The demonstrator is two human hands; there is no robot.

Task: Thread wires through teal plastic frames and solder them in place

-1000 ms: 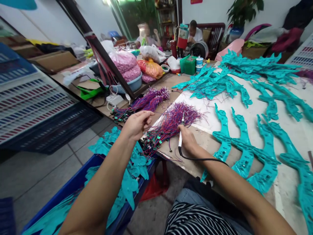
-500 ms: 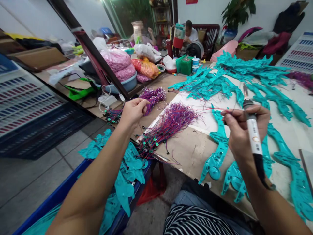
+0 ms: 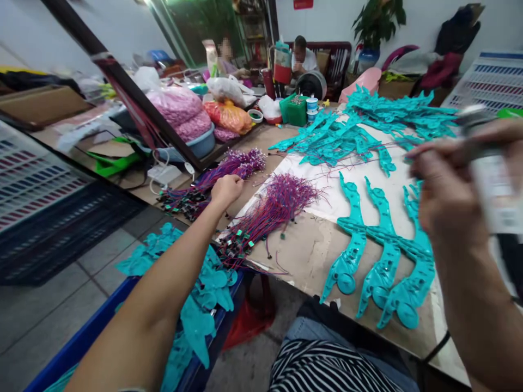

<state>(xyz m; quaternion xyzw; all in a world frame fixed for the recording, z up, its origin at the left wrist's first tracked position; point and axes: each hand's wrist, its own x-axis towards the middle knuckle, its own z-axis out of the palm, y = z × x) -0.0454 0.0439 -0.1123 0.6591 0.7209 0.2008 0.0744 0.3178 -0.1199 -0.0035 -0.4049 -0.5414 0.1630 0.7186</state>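
My left hand [image 3: 227, 190] is closed above the table, between two bundles of red and purple wires. Its fingertips are turned away, so what they pinch, if anything, is hidden. The nearer wire bundle [image 3: 281, 204] has small connectors at its front end; the other wire bundle [image 3: 241, 164] lies behind. At the right, my right hand [image 3: 453, 185] is smeared by motion and closed round a soldering iron [image 3: 502, 196] with a white handle. Its thumb and forefinger are pressed together. Turquoise plastic pieces [image 3: 382, 245] lie in a row left of that hand.
More turquoise pieces [image 3: 388, 117] are heaped at the back. A blue bin [image 3: 102, 310] with turquoise parts stands below the table's left side. A dark slanted post [image 3: 134, 92], bags of pink pieces [image 3: 175, 109] and a green box [image 3: 295, 110] are beyond. Two people sit at the back.
My right hand has moved right with the soldering iron, away from the wires and the row of turquoise pieces. My left hand has turned over, fingers now hidden. The view has swung slightly right.
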